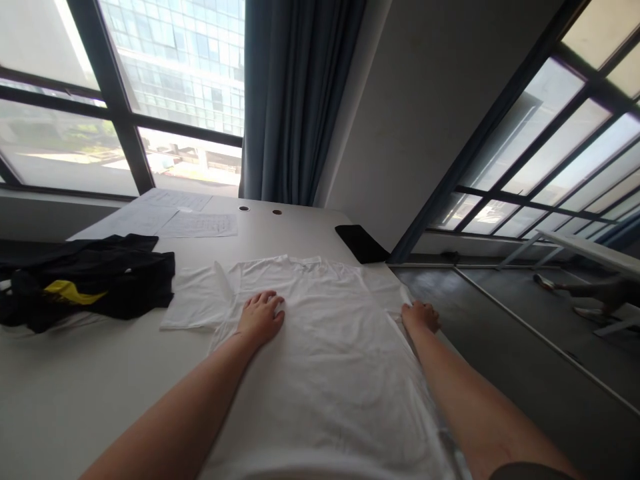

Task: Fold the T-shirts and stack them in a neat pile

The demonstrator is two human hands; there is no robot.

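A white T-shirt (325, 360) lies spread on the white table, its collar at the far side and its body stretching toward me. My left hand (261, 317) rests flat on the shirt's upper left part, fingers spread a little. At the table's right edge, my right hand (421, 317) has its fingers closed on the shirt's right sleeve. The left sleeve (195, 298) lies out to the side on the tabletop. Light wrinkles run across the chest. The lower hem is out of view.
Dark clothing (105, 273) with a yellow patch lies at the left. Printed sheets (200, 223) are at the back left, and a black flat item (361, 243) sits at the far right corner. Beyond the right edge, a person's legs (590, 291) show near another table (590, 248).
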